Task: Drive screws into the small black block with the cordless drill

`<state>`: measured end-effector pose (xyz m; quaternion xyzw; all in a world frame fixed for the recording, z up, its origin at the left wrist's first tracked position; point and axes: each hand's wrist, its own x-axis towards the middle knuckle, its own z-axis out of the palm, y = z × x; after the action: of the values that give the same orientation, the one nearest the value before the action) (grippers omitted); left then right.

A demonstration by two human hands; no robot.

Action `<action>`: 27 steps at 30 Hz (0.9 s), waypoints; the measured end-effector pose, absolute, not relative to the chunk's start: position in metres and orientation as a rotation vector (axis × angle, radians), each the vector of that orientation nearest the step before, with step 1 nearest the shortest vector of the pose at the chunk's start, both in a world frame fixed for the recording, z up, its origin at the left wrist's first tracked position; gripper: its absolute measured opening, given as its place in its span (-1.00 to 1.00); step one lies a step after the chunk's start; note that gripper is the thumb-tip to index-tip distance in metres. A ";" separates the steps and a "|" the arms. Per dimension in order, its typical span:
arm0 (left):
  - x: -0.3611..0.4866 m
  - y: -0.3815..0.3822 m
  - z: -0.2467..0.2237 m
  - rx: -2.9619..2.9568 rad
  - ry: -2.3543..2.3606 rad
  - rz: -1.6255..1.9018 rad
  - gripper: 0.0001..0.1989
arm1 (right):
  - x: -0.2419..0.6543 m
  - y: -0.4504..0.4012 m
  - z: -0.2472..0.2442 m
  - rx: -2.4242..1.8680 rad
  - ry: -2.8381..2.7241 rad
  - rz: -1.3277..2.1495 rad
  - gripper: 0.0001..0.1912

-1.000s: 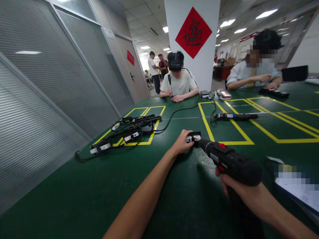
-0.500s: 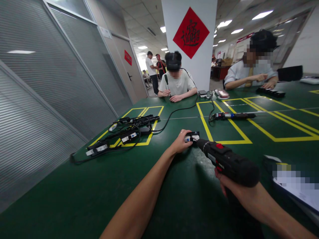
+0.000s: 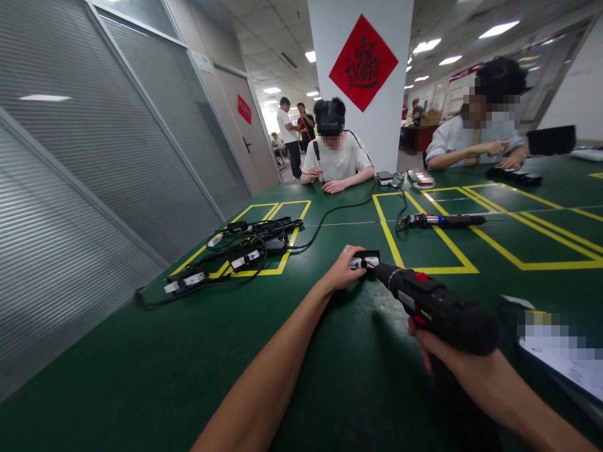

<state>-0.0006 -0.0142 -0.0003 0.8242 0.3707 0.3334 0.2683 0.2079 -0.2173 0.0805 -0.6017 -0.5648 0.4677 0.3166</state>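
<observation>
My left hand (image 3: 343, 270) is closed around the left end of a small black-and-white device (image 3: 370, 261) on the green table (image 3: 188, 376). A ring shows on one of its fingers. My right hand (image 3: 447, 351) grips the handle of a black cordless drill (image 3: 433, 307) with red buttons. The drill's chuck points left and away from me, with its front end right at the device. Whether the bit touches the device cannot be made out, and the lower part of the drill's handle lies in dark shadow.
Black devices with cables (image 3: 254, 242) lie within yellow tape at left. A pen-shaped tool (image 3: 445, 220) lies at right, beyond the drill. A phone-like object (image 3: 560, 358), partly blurred, is at the right edge. Two people (image 3: 336, 157) sit across the table, their hands on small parts.
The view has shifted very slightly. Both hands, the drill and the device keep nearly the same places, with the drill's rear end a little farther right and lower.
</observation>
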 end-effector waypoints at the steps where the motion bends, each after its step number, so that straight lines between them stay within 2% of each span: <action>1: -0.001 -0.014 0.000 2.218 0.998 0.898 -0.46 | 0.209 -0.217 0.080 -1.580 -1.506 1.230 -0.69; 20: -0.002 -0.018 0.008 2.195 1.004 0.863 -0.47 | 0.214 -0.217 0.078 -1.660 -1.537 1.261 -0.57; 27: -0.002 -0.016 0.004 2.214 0.982 0.889 -0.48 | 0.212 -0.216 0.079 -1.587 -1.491 1.230 -0.69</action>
<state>-0.0020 -0.0159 0.0043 0.8244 0.3659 0.3309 0.2773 0.2117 -0.2162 0.0791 -0.6024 -0.5659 0.4667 0.3147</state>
